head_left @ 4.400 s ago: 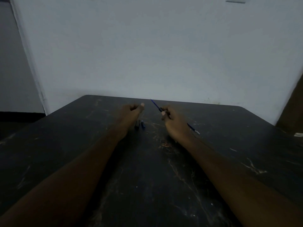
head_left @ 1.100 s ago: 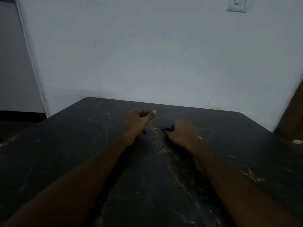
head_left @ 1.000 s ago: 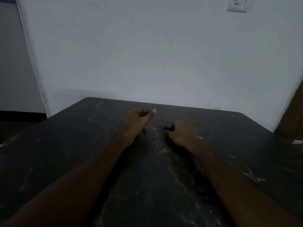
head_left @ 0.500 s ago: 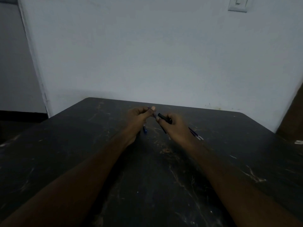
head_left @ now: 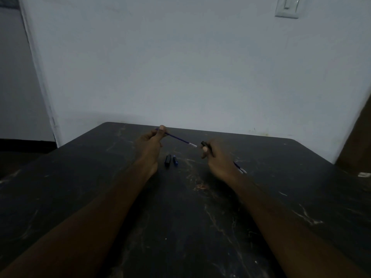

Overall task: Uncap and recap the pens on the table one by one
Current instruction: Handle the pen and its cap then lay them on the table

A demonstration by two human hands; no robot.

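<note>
My left hand (head_left: 149,145) pinches the far end of a thin blue pen (head_left: 178,138) above the table; its pale tip points right, toward my other hand. My right hand (head_left: 217,158) pinches a small black cap (head_left: 204,144), a short gap away from the pen's tip. Two short dark pieces, one black (head_left: 167,160) and one blue (head_left: 175,160), lie side by side on the table between my hands. Another blue pen (head_left: 240,169) lies on the table, partly hidden behind my right wrist.
The dark, scratched table (head_left: 190,217) stands against a pale wall (head_left: 180,67). Its far edge runs just behind my hands. A light switch (head_left: 287,7) sits high on the wall. A small white object (head_left: 363,174) shows past the table's right edge.
Half a second ago my hands were together on the pen. Now they have drawn apart: the blue pen stays in my left hand and the black cap in my right.
</note>
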